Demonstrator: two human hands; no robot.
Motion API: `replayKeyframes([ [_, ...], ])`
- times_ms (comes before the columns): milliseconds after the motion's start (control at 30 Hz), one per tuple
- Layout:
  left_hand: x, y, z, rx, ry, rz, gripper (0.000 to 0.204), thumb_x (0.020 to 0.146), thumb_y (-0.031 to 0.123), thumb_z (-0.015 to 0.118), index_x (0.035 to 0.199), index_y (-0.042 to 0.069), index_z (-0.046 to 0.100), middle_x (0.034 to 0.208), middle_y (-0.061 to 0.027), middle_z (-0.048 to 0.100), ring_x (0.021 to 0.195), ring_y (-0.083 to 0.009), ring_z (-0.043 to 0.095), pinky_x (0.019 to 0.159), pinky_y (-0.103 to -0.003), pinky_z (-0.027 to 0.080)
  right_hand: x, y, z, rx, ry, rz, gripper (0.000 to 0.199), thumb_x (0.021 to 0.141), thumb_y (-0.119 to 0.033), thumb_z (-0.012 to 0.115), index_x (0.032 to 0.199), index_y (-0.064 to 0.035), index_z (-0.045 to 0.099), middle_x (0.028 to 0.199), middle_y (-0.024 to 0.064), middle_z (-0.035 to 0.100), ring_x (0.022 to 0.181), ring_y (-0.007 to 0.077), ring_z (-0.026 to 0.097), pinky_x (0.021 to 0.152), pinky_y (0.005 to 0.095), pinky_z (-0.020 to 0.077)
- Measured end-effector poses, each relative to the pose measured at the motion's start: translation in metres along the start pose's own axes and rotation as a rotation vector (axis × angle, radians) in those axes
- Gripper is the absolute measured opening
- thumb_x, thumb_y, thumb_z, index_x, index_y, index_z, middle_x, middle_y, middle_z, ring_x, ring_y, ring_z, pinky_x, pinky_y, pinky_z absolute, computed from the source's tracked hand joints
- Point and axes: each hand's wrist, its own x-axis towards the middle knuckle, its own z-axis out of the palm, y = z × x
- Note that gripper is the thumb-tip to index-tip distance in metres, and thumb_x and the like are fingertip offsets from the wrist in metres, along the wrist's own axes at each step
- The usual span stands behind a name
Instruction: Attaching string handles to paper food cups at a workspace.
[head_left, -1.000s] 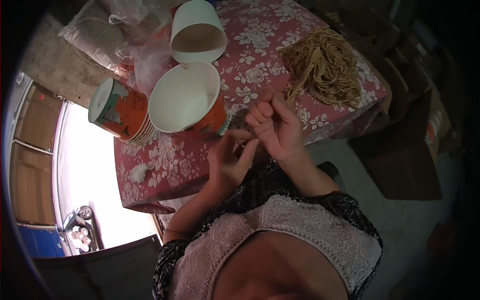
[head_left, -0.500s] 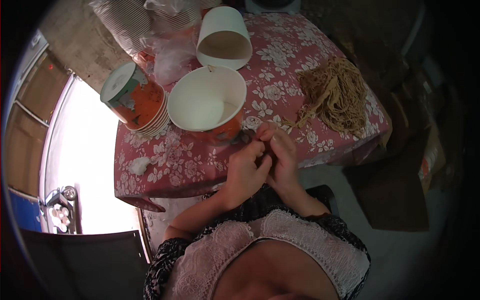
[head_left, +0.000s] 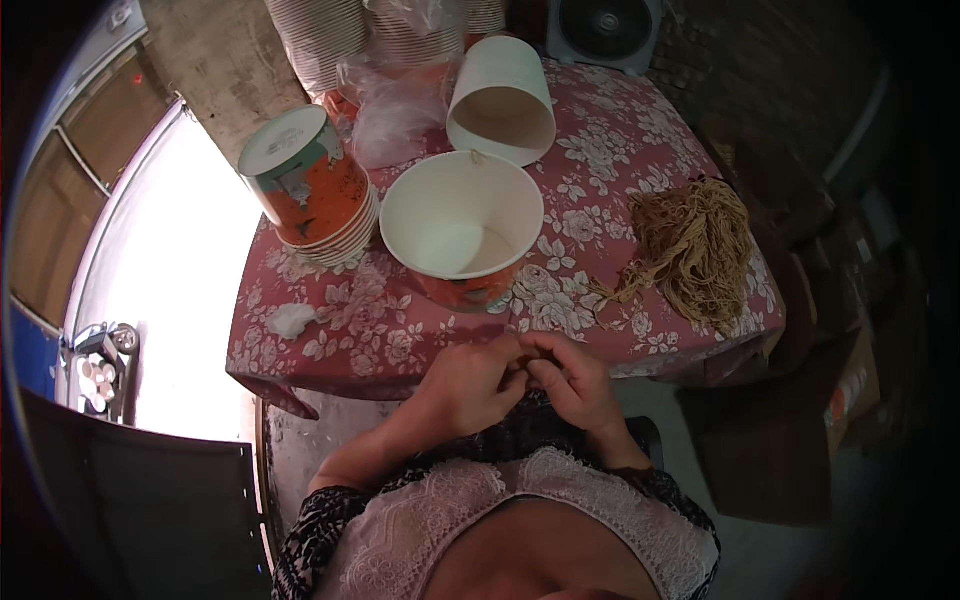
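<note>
At the table's near edge my left hand [head_left: 468, 388] and my right hand [head_left: 578, 388] meet, fingertips pinched together. Whatever lies between the fingers is too small or hidden to make out. Just beyond them a paper bucket [head_left: 460, 215], white inside and orange outside, stands upright with its mouth facing up. A small tan bit of cord [head_left: 478, 157] shows at its far rim. To the right lies a loose bundle of tan cords [head_left: 695, 255], with a few ends trailing toward the bucket.
A nested stack of upside-down orange buckets [head_left: 312, 190] stands at left. A white bucket [head_left: 500, 105] lies on its side behind, near clear plastic bags [head_left: 400, 110] and tall stacks of containers [head_left: 318, 35]. A fan [head_left: 607, 28] is at the back; cardboard [head_left: 760, 450] leans at right.
My hands have drawn back toward me from beside the upright bucket, staying pinched together. The whole view has shifted, showing more of the fan. Bucket and cords keep their places on the table.
</note>
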Motion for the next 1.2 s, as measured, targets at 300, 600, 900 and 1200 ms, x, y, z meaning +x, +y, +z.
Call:
replayKeyframes([
  [300, -0.014, 0.002, -0.032, 0.096, 0.096, 0.083, 0.012, 0.080, 0.005, 0.067, 0.091, 0.004, 0.063, 0.075, -0.0176, 0.063, 0.069, -0.0336, 0.067, 0.059, -0.040, 0.051, 0.014, 0.002, -0.014, -0.154, 0.016, -0.218, 0.010, 0.082, 0.004, 0.068, 0.091, 0.0001, 0.067, 0.077, 0.0071, 0.055, 0.066, 0.0178, 0.054, 0.055, 0.0290, 0.0404],
  [600, 0.022, -0.025, -0.100, 0.648, 0.378, 0.358, 0.042, 0.074, -0.006, 0.069, 0.112, 0.006, 0.058, 0.119, -0.0128, 0.061, 0.119, -0.0362, 0.056, 0.110, -0.053, 0.035, 0.024, 0.011, -0.034, 0.466, 0.401, 0.169, 0.019, 0.101, -0.012, 0.051, 0.105, 0.0003, 0.065, 0.079, -0.0040, 0.058, 0.060, 0.0022, 0.045, 0.053, 0.0175, 0.0336],
  [900, 0.030, -0.011, -0.089, 0.490, 0.192, 0.341, 0.016, 0.082, -0.002, 0.063, 0.096, 0.004, 0.061, 0.096, -0.0093, 0.064, 0.095, -0.0299, 0.065, 0.118, -0.058, 0.021, 0.065, 0.027, -0.079, 0.579, 0.672, 0.010, 0.019, 0.099, -0.007, 0.052, 0.109, 0.0028, 0.064, 0.086, 0.0032, 0.063, 0.073, 0.0089, 0.057, 0.067, 0.0246, 0.0490],
  [1200, 0.028, 0.002, -0.095, 0.612, -0.054, 0.333, 0.011, 0.078, 0.000, 0.067, 0.088, 0.000, 0.064, 0.082, -0.0118, 0.064, 0.088, -0.0292, 0.068, 0.118, -0.057, 0.022, 0.098, -0.032, -0.112, 0.729, 0.653, -0.639, 0.020, 0.100, -0.006, 0.051, 0.116, 0.0031, 0.059, 0.099, 0.0122, 0.068, 0.087, 0.0197, 0.066, 0.081, 0.0326, 0.0549],
])
